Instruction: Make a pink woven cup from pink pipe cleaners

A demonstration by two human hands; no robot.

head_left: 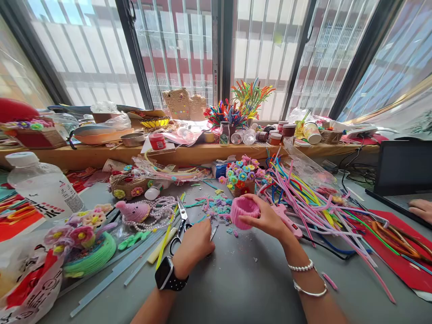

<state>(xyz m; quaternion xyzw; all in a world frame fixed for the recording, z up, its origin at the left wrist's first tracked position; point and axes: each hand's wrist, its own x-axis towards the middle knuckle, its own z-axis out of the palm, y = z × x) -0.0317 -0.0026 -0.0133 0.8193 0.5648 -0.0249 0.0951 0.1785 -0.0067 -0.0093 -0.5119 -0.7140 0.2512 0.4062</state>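
Note:
My right hand (265, 216) holds a small pink cup (245, 222) that looks wound from fuzzy pipe cleaners, thumb and fingers around its side and its open top tilted up. My left hand (194, 245) is closed in a fist low over the table. Beside its fingers shows a short pointed metal blade (213, 232); the rest of that tool is hidden by the hand. Scissors with black handles (182, 212) lie partly behind the left hand, blades pointing away. Small colourful pipe cleaner scraps (218, 204) are scattered beyond both hands. Behind my right wrist lies a pink glue gun (288, 221).
Long pipe cleaners (300, 193) heap up at the right, near a laptop (405, 166) and another person's hand (421, 209). Clear glue sticks (111, 274), a green flower basket (91, 256) and a water bottle (43, 186) stand left. A flower-filled basket (245, 186) stands ahead.

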